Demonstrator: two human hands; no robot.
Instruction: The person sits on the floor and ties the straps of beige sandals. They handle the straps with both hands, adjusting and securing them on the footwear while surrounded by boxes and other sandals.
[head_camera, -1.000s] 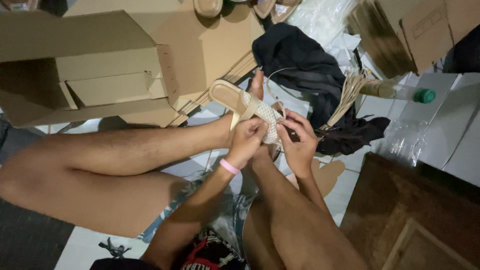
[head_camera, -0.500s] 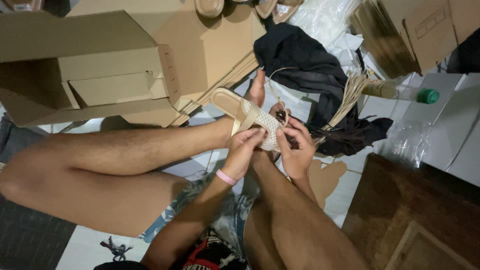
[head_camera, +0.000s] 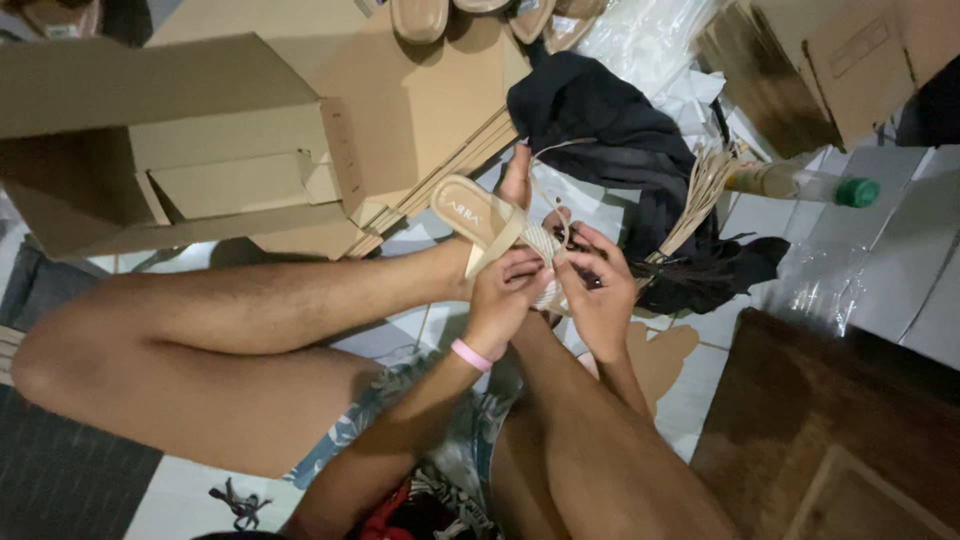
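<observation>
Sandal (head_camera: 478, 215), tan, propped against a foot above the floor, long axis running up-left from both hands, left hand (head_camera: 503, 300) pinching its woven strap (head_camera: 540, 245), right hand (head_camera: 598, 290) alongside, fingers clenched on a pale strand (head_camera: 560, 150).

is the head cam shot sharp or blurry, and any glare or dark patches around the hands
Head view: dim, even indoor light; the left hand, right hand and beige sandal read fairly sharp, with slight softness at the fingertips. The black cloth loses detail in darkness, the clear plastic sheet shows pale glare, and the lower corners are murky.
</observation>
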